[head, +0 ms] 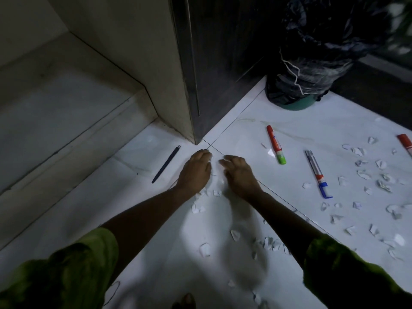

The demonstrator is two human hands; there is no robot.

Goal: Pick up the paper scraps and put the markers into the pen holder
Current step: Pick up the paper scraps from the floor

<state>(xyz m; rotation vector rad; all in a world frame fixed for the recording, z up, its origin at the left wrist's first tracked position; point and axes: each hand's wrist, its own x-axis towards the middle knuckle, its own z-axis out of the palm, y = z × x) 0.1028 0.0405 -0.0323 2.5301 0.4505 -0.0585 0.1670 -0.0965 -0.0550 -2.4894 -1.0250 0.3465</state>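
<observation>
My left hand (197, 169) and my right hand (239, 172) rest palm down on the white tiled floor, fingers curled toward each other, a small gap between them. White paper scraps (206, 194) lie just behind and under the hands; whether either hand holds any is hidden. More scraps (365, 175) are strewn to the right and some (270, 243) near my right forearm. A red marker with a green cap (276, 144), a grey marker with a blue cap (317, 173) and another red marker (405, 143) at the right edge lie on the floor. A dark pen (166, 164) lies left of my left hand.
A dark door frame corner (196, 85) stands right beyond my hands. To the left a pale step (66, 121) rises. A bin lined with a black plastic bag (312, 70) stands at the back right. No pen holder is in view.
</observation>
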